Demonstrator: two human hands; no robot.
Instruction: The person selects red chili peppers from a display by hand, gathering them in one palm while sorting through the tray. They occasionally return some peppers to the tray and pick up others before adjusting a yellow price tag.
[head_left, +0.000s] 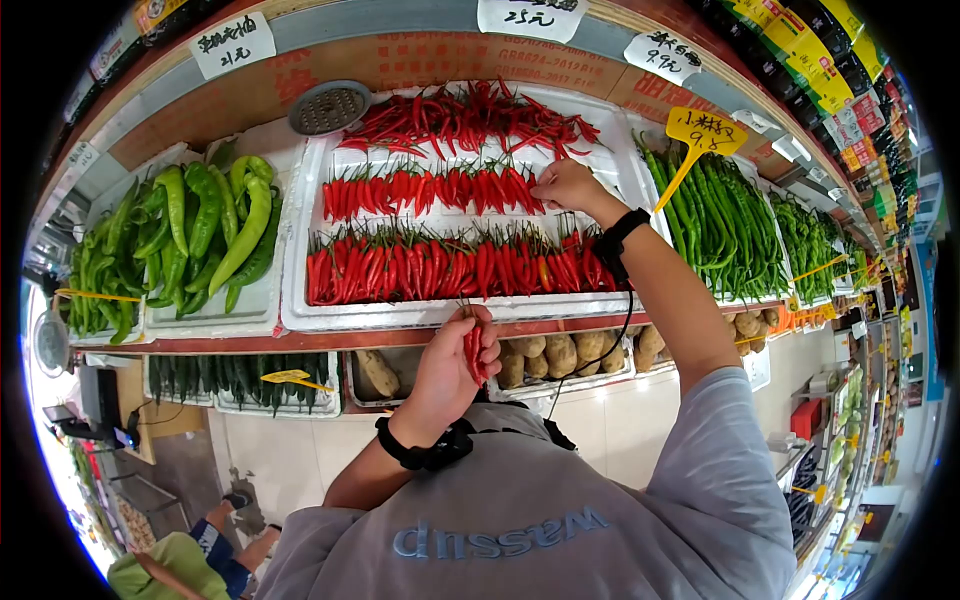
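My left hand [440, 368], in front of the tray's near edge, is closed around a few red chili peppers [474, 350], their stems pointing up. Over the white foam tray [345, 313], my right hand [570, 187] pinches at the right end of the middle row of red chilies [430, 190]; its fingertips partly hide the pepper there. Nearest me lies a thicker row of red chilies [420, 268], stems facing away. At the back of the tray sits a loose heap of red chilies [470, 118], pointing in mixed directions.
Large green peppers [205, 225] fill a tray at left; long green chilies [725, 220] with a yellow price sign [705, 130] stand at right. A round metal disc [330, 107] rests behind. Below are cucumbers [240, 380] and potatoes [560, 352]. Another person [185, 565] is at lower left.
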